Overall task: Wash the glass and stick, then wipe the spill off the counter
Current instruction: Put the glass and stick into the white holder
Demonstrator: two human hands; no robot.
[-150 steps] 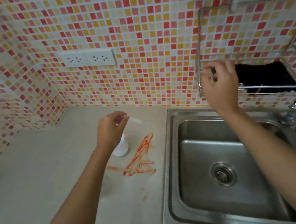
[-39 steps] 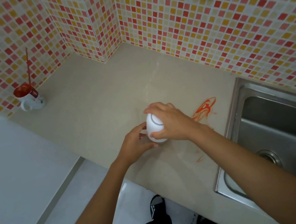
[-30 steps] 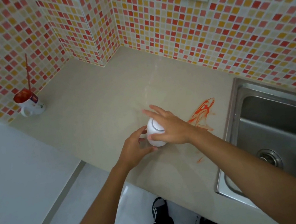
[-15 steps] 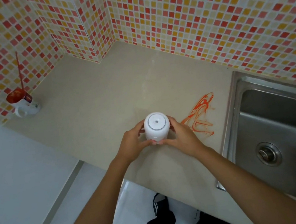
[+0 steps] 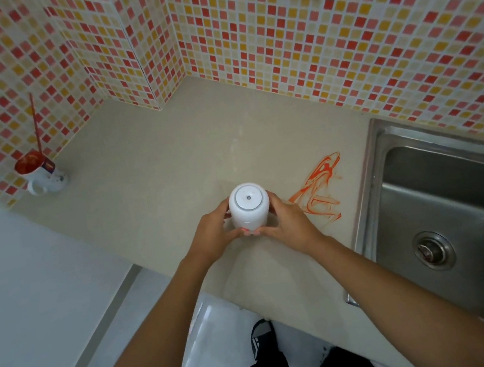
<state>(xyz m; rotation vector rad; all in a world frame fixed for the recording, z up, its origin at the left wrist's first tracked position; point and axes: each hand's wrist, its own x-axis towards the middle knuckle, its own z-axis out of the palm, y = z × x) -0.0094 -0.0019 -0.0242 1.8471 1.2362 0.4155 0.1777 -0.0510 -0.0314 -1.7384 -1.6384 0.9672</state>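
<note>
Together, left hand point(image 5: 211, 235) and right hand point(image 5: 288, 223) wrap their fingers around a white round-topped plastic bottle point(image 5: 249, 206) above the beige counter point(image 5: 154, 181).

Single head cam, wide-angle, looking steeply down from above the counter point(image 5: 151, 178) edge. Faces the tiled corner; sink point(image 5: 448, 214) at right edge, floor and feet at bottom. Hands sit close, mid-frame. No second view, so no overlap.
</note>
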